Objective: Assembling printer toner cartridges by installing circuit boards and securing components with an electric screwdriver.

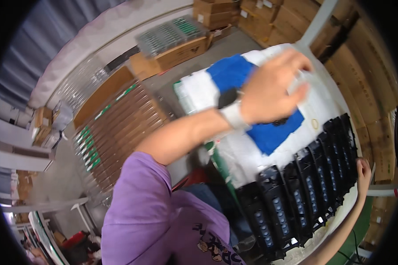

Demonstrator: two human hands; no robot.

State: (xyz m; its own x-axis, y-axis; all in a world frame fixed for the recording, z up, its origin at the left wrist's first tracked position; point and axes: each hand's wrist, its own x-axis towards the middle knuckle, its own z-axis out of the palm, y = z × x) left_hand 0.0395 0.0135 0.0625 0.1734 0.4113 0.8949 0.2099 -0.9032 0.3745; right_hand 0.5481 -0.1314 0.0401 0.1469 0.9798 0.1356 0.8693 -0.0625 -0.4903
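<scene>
My left hand (274, 90) is raised over a blue cloth (269, 137) on the white-covered table. It is smeared by motion, but thumb and fingers look apart with nothing between them. Beneath the palm, a small dark thing (280, 122) shows only in part. My right hand (363, 174) is at the right-hand end of a row of black plastic parts (305, 190), close to the table's edge. Its fingers are small and partly turned away, so their grip cannot be made out. The black parts lie side by side, with rows of bluish-grey spots along them.
A yellowish ring (315, 123) lies on the white cover (327, 97). To the left stands a clear ribbed tray (119, 128) with green-and-white strips, on an open carton. Another tray (172, 35) tops a box behind. Cardboard boxes (362, 70) are stacked along the right.
</scene>
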